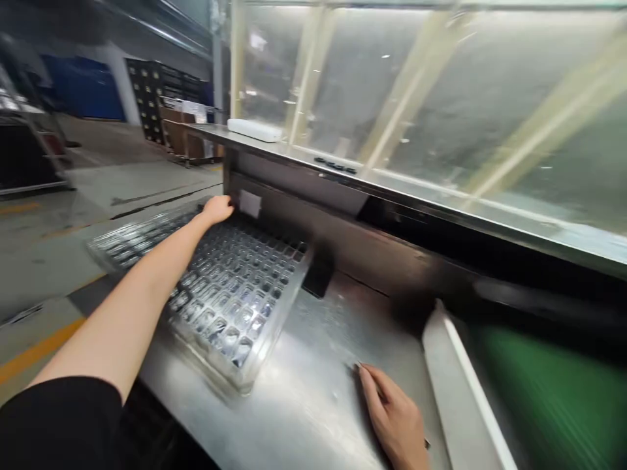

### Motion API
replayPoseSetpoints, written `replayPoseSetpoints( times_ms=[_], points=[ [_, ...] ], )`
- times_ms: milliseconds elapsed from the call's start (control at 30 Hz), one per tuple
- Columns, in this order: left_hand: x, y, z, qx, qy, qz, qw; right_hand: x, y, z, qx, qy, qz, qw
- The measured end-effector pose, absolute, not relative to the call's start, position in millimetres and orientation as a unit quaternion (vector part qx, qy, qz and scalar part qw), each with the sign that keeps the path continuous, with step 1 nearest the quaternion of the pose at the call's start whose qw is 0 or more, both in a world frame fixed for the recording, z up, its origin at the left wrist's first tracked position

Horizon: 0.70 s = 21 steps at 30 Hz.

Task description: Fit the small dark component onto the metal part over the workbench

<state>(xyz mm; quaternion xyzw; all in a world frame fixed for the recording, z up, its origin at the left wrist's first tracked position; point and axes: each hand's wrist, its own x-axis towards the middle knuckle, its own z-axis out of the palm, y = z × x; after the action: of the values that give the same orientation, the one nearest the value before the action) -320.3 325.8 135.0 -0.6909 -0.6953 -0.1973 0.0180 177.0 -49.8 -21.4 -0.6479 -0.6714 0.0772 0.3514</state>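
With the left hand [217, 209] curled on the far edge of the tray [230, 294] overhanging the counter [313, 391], and the right hand [394, 418] flat, open beside it, the tray could tip off.

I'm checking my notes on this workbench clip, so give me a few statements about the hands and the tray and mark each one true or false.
1. The left hand reaches to the far end of the clear compartment tray. True.
2. The right hand is lifted high above the bench. False: it rests flat on the metal table.
3. The tray lies on the green belt. False: it lies on the metal table, left of the green belt.
4. A white block sits on the upper shelf. True.
5. The right hand grasps the tray. False: it is apart from the tray.
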Motion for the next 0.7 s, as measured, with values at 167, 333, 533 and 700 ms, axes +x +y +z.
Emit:
replayPoseSetpoints(
  times_ms=[167,333,533,700],
  points=[
    [-362.7,320.9,123.0,-0.678,-0.715,-0.171,0.005,186.5,-46.9,-42.9,-0.669,-0.663,0.039,0.334],
    [-354.8,327.1,115.3,-0.699,-0.697,-0.157,-0.011,190.7,-46.6,-52.8,-0.677,-0.658,0.029,0.329],
    [-358.1,324.0,115.7,-0.693,-0.699,-0.175,-0.019,194.6,-45.6,-58.4,-0.668,-0.665,0.031,0.334],
    [-372.0,311.0,145.7,-0.655,-0.711,-0.255,0.010,193.9,-45.7,-60.0,-0.674,-0.657,0.020,0.337]
  ],
)
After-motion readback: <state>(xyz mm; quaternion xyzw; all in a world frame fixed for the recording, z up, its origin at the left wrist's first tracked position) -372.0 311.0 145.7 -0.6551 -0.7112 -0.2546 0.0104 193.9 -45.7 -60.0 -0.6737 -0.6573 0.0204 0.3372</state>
